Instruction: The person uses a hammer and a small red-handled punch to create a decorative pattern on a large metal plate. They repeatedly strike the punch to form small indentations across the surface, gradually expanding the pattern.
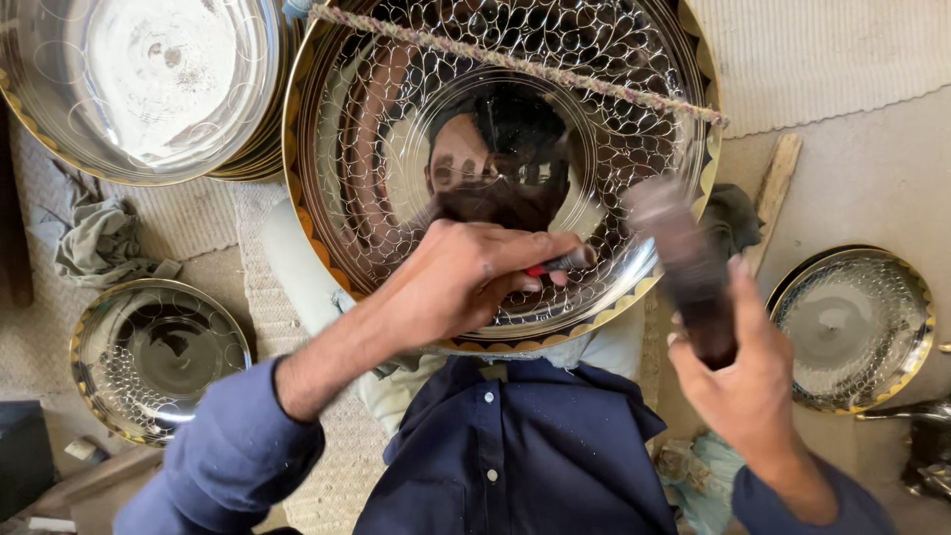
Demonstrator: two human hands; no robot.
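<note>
The big round metal tray [396, 129] fills the middle of the view, propped against the person's lap, its shiny face covered with a net of scratched loop lines and its rim banded in gold scallops. A braided cord [515, 61] runs slantwise across the upper part of the tray.

The left hand [456, 282] lies over the lower middle of the tray, fingers curled tight around a thin tool [560, 263] with a red band, whose dark tip rests on the tray's face. The right hand [743, 381] hangs just off the tray's lower right edge, closed around the dark handle of a mallet [684, 263], which is blurred; its head sits over the tray's right rim.

Up and left of the tray, touching its rim, a stack of shiny trays [149, 89] leans with a plain mirror face. Below and left of the tray, on the floor, lies a smaller engraved plate [158, 357] with a gold rim. Between that plate and the stack lies a crumpled grey rag [99, 238]. Well to the right of the tray, another small plate [857, 332] with gold rim rests on the floor, and a flat wooden stick [775, 193] lies between it and the tray.
</note>
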